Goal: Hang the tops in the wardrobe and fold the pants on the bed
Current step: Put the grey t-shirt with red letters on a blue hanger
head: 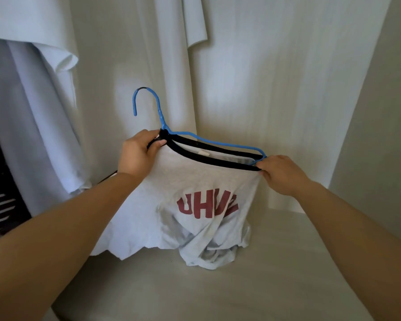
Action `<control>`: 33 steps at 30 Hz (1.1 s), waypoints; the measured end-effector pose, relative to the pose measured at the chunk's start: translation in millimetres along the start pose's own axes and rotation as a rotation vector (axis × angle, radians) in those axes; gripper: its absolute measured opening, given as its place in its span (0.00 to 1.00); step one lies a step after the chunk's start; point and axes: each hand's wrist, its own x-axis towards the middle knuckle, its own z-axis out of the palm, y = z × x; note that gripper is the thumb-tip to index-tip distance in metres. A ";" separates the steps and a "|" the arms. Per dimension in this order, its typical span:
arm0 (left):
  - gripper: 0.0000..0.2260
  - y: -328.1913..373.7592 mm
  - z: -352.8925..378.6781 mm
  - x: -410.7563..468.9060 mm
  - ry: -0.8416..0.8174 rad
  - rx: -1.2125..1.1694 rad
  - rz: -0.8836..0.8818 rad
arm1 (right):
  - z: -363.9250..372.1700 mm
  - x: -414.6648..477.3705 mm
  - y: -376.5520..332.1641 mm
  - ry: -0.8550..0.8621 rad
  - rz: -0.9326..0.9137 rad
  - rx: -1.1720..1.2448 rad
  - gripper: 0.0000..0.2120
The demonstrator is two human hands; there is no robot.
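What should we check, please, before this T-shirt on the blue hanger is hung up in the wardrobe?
1. Left hand grips the blue hanger at its neck, together with the collar: ok.
2. Right hand pinches the hanger's right tip and the collar there: ok.
3. Hook free, with nothing caught on it: ok.
4. T-shirt seated on both hanger shoulders: cannot tell, since the left shoulder is hidden behind the hand.
5. Shirt body hanging straight: not ok, as the hem lies twisted and bunched on the wardrobe floor.
6. Free space on the rail beside the white garments: cannot tell, as the rail is out of view.
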 end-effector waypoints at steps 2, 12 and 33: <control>0.08 1.4 -4.2 3.5 -0.016 0.019 0.045 | -6.5 1.8 7.1 0.001 -0.009 -0.050 0.14; 0.11 36.7 1.4 28.0 -0.118 0.208 0.166 | -68.9 39.7 22.8 0.157 -0.049 -0.130 0.15; 0.13 122.1 5.6 92.6 -0.049 -0.008 0.105 | -142.5 76.9 -37.6 0.310 0.093 0.762 0.10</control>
